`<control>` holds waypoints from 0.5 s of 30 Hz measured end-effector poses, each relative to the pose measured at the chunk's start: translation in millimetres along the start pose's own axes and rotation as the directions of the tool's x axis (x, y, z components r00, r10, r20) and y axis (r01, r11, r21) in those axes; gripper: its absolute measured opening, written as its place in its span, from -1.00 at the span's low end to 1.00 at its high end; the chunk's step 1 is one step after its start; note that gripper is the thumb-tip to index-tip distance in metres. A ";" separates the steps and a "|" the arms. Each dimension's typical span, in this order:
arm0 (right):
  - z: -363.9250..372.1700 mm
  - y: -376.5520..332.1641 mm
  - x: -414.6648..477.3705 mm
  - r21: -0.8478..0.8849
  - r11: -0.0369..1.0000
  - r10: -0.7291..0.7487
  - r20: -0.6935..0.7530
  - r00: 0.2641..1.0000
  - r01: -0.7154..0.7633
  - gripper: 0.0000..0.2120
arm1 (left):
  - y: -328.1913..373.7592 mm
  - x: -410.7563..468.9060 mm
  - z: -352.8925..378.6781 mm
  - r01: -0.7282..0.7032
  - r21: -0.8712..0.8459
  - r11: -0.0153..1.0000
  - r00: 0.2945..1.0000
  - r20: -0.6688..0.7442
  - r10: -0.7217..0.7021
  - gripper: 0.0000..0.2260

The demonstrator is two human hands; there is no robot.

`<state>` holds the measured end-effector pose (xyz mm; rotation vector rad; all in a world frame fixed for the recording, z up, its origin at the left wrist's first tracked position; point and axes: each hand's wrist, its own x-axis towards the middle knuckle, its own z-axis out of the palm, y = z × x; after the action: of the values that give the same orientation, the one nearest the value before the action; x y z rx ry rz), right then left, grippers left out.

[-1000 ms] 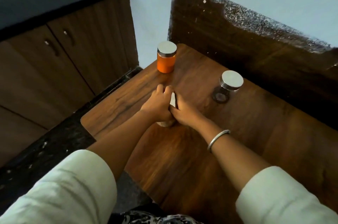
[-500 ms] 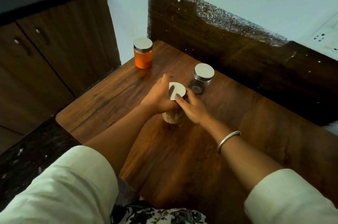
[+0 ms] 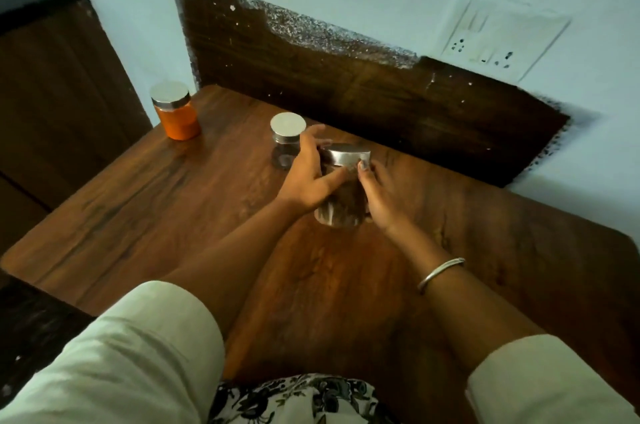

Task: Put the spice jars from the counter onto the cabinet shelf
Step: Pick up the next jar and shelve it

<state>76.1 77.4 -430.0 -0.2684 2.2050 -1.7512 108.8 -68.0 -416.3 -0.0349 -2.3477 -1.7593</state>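
A glass jar of brown spice with a silver lid (image 3: 343, 195) is held between both my hands above the wooden counter (image 3: 173, 202). My left hand (image 3: 308, 178) wraps its left side, thumb across the front. Against the jar's right side presses my right hand (image 3: 379, 195), with fingertips at the lid. A small dark jar with a silver lid (image 3: 286, 143) stands just behind my left hand. An orange spice jar (image 3: 176, 112) stands at the counter's far left corner.
A dark wooden backsplash (image 3: 346, 77) runs along the wall behind the counter. A wall socket plate (image 3: 498, 39) sits above it at the right. A dark wooden cabinet (image 3: 52, 84) with a black top stands to the left, doors shut.
Both hands have lifted the brown spice jar off the counter and turned it upright. The view has swung to the right, so the socket plate shows.
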 end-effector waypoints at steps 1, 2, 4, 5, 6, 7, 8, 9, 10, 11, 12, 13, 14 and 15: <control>-7.2 -0.5 -2.2 0.006 1.000 0.013 -0.032 0.999 -0.013 -0.72 | 4.4 0.7 9.5 -0.017 -0.010 1.000 1.000 0.001 0.017 -0.39; -15.8 -1.5 -5.9 0.010 1.000 0.024 -0.069 0.997 -0.023 -0.71 | 9.6 1.6 20.3 -0.024 -0.020 0.999 1.000 0.014 0.025 -0.39; -32.3 -5.1 -15.4 0.041 0.999 0.024 -0.156 0.987 -0.017 -0.77 | 18.9 3.4 40.0 -0.020 -0.037 0.999 0.996 0.088 0.023 -0.33; -40.3 -8.5 -21.1 0.059 0.998 0.016 -0.195 0.981 -0.005 -0.80 | 23.5 4.0 49.0 -0.016 -0.045 0.999 0.989 0.147 0.022 -0.27; -46.8 -11.4 -25.7 0.067 0.998 0.004 -0.222 0.975 0.011 -0.81 | 27.3 3.8 56.3 -0.015 -0.052 0.999 0.978 0.205 0.026 -0.20; -54.6 -13.6 -31.3 0.066 0.997 -0.012 -0.250 0.968 0.030 -0.81 | 31.4 3.4 64.1 -0.018 -0.058 0.998 0.965 0.260 0.032 -0.13; -63.0 -15.2 -37.6 0.058 0.997 -0.033 -0.281 0.959 0.051 -0.79 | 35.1 2.8 72.5 -0.018 -0.065 0.998 0.950 0.310 0.037 -0.06; -68.7 -17.1 -43.1 0.049 0.996 -0.050 -0.307 0.950 0.068 -0.78 | 36.5 2.6 78.2 -0.012 -0.076 0.997 0.938 0.346 0.038 -0.01; -74.4 -17.7 -48.0 0.044 0.996 -0.063 -0.322 0.945 0.081 -0.77 | 36.7 2.8 82.9 -0.005 -0.094 0.996 0.928 0.372 0.039 0.03; -80.9 -17.5 -53.4 0.043 0.996 -0.066 -0.330 0.942 0.084 -0.78 | 37.0 3.5 88.2 0.001 -0.115 0.993 0.920 0.390 0.044 0.06; -89.1 -16.3 -58.2 0.039 0.996 -0.066 -0.335 0.940 0.084 -0.80 | 38.3 4.3 93.5 0.013 -0.137 0.991 0.915 0.400 0.044 0.07; -96.3 -15.4 -62.3 0.040 0.996 -0.067 -0.338 0.939 0.085 -0.82 | 40.1 4.7 97.4 0.036 -0.163 0.986 0.914 0.404 0.034 0.06; -103.6 -13.4 -64.8 0.056 0.994 -0.068 -0.336 0.939 0.092 -0.84 | 42.9 5.1 101.0 0.070 -0.199 0.977 0.914 0.405 0.017 0.05; -110.2 -12.8 -67.5 0.090 0.991 -0.065 -0.318 0.946 0.099 -0.82 | 47.0 5.1 104.4 0.108 -0.243 0.964 0.913 0.408 0.001 0.02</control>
<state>99.5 197.6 -386.7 -0.0590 2.3323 -2.0729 94.8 44.4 -398.7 -0.4195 -2.3713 -2.2648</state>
